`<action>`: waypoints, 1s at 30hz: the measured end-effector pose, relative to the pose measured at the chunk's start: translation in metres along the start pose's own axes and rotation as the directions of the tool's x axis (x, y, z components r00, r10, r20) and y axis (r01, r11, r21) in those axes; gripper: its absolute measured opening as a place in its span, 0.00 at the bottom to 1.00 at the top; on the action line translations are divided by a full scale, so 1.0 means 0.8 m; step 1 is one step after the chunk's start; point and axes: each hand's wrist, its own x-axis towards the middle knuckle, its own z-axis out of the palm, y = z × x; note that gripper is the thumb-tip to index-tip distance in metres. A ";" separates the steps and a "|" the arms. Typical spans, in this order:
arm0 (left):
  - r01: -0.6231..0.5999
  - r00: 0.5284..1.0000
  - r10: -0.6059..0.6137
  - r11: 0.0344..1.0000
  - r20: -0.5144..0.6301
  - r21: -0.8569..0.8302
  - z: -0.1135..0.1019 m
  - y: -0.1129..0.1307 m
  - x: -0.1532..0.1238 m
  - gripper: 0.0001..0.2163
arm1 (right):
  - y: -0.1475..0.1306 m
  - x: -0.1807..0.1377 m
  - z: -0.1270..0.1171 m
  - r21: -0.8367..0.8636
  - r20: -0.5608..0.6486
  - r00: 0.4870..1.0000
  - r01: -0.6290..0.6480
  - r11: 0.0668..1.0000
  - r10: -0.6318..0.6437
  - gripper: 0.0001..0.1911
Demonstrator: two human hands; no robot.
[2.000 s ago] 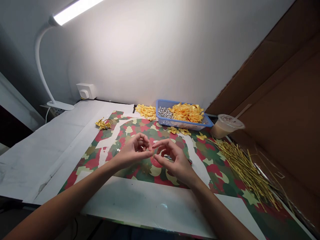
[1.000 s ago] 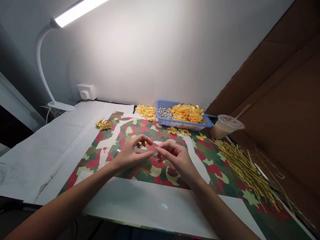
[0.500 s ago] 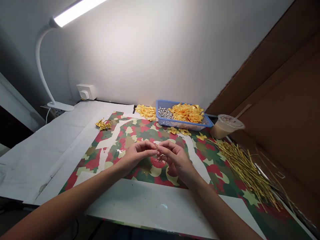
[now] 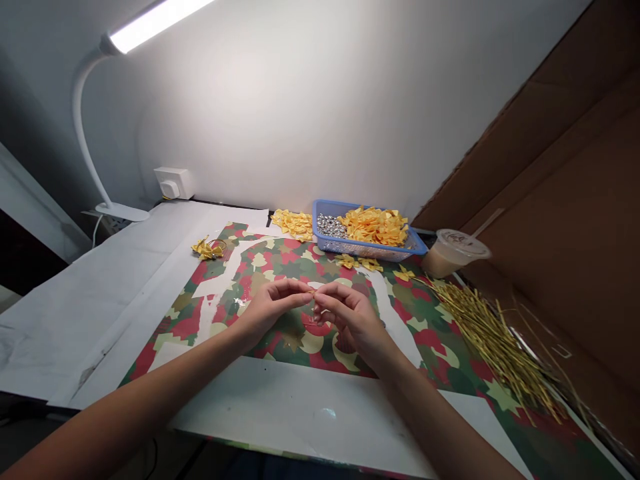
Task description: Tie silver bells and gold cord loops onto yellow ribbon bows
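Observation:
My left hand (image 4: pixel 273 307) and my right hand (image 4: pixel 350 317) meet over the middle of the camouflage-patterned sheet (image 4: pixel 440 347). Both are pinched, fingertips touching, around a tiny gold piece (image 4: pixel 312 292) that is too small to name. The other fingers of each hand are curled. A small gold bow (image 4: pixel 207 249) lies at the sheet's far left edge. Several loose yellow bows (image 4: pixel 357 263) lie in front of the blue basket (image 4: pixel 370 251).
The blue basket holds silver beads (image 4: pixel 329 225) and yellow paper pieces (image 4: pixel 373 225). More yellow pieces (image 4: pixel 293 223) lie to its left. A lidded drink cup (image 4: pixel 453 252) and a pile of gold wire ties (image 4: pixel 487 327) are on the right. A desk lamp (image 4: pixel 100 120) and a wall socket (image 4: pixel 173 181) stand at the left.
My hands were slightly apart with looser fingers; they have come together, and both now pinch the small gold piece between the fingertips.

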 end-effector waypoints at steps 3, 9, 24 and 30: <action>-0.002 1.000 0.002 1.000 -0.006 0.011 0.000 0.000 0.000 0.06 | 0.000 0.000 -0.001 -0.022 0.012 1.000 0.009 1.000 -0.009 0.11; 0.006 1.000 -0.006 1.000 0.020 0.002 0.000 0.000 0.000 0.06 | 0.000 0.000 0.000 -0.077 0.008 1.000 0.018 0.997 -0.017 0.11; -0.001 1.000 0.001 1.000 0.013 0.000 0.000 -0.002 0.000 0.06 | -0.001 -0.002 0.001 -0.143 0.018 0.999 0.035 0.989 -0.033 0.13; 0.017 1.000 -0.016 1.000 0.010 -0.022 0.002 0.002 -0.001 0.06 | -0.002 -0.002 0.002 -0.132 0.016 0.999 0.031 0.991 -0.030 0.12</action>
